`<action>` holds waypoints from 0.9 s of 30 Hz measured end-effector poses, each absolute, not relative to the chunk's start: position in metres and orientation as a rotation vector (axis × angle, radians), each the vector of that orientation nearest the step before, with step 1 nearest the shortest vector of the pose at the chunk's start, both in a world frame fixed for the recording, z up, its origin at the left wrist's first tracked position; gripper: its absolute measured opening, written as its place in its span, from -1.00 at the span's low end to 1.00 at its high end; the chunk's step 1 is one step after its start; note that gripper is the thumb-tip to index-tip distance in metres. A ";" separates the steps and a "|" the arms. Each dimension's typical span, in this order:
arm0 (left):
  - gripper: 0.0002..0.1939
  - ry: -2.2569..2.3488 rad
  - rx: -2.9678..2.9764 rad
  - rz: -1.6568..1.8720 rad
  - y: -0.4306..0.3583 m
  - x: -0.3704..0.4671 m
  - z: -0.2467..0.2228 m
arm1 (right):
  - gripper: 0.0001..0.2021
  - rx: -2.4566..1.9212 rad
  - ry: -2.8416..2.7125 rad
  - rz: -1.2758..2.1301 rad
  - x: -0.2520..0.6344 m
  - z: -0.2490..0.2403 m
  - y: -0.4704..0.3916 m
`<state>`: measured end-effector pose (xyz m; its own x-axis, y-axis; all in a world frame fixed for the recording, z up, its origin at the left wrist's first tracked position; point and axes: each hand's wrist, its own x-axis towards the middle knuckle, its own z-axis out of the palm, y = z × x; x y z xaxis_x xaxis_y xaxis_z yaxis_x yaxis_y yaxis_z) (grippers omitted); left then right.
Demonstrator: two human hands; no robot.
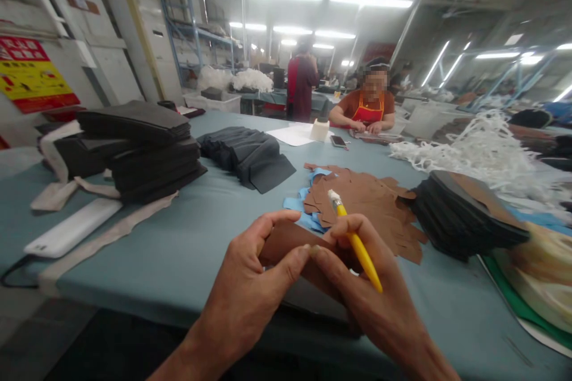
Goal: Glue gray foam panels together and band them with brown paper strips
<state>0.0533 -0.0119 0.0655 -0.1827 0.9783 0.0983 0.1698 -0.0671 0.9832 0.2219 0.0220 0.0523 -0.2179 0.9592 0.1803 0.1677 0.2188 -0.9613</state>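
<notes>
Both thumbs meet at the edge of a brown leather-like piece [282, 239] near the table's front edge. My left hand [257, 280] is closed on the piece's left part, its fingers behind it. My right hand [370, 286] pinches the right part. A yellow brush [361, 253] with a whitish tip is tucked in the right hand, pointing up and left. Beneath the hands lies a dark flat piece [313, 297], partly hidden. Just beyond them, a spread pile of brown pieces [357, 196] overlaps some light blue ones [295, 203].
Dark stacks [147, 158] and a white power bank-like block [74, 227] stand left. Fanned dark pieces [250, 155] lie mid-table, and another dark stack [465, 214] sits right. A co-worker [369, 104] works across the blue-green table [187, 244]. White strips [482, 149] heap at right.
</notes>
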 end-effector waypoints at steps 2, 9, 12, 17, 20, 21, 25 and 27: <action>-0.55 1.488 1.325 1.332 -0.014 0.050 0.060 | -0.68 -1.040 -1.673 1.120 0.222 0.051 0.028; -0.50 1.593 1.354 1.322 -0.013 0.038 0.052 | -0.77 -0.904 -1.835 1.077 0.216 0.054 0.045; -0.51 1.576 1.358 1.333 -0.010 0.033 0.050 | -0.78 -0.896 -1.855 1.008 0.209 0.054 0.049; -0.51 1.577 1.321 1.362 -0.005 0.028 0.044 | -0.78 -0.952 -1.885 0.869 0.194 0.050 0.054; -0.52 1.611 1.337 1.370 -0.004 0.025 0.042 | -0.77 -0.979 -1.882 0.894 0.189 0.052 0.057; -0.53 1.626 1.348 1.367 -0.004 0.024 0.042 | -0.77 -0.973 -1.873 0.918 0.188 0.053 0.057; -0.62 1.600 1.324 1.424 -0.005 0.011 0.035 | -0.78 -0.964 -1.839 1.067 0.189 0.054 0.057; -0.63 1.563 1.266 1.472 -0.006 0.004 0.026 | -0.80 -1.006 -1.836 1.101 0.192 0.050 0.056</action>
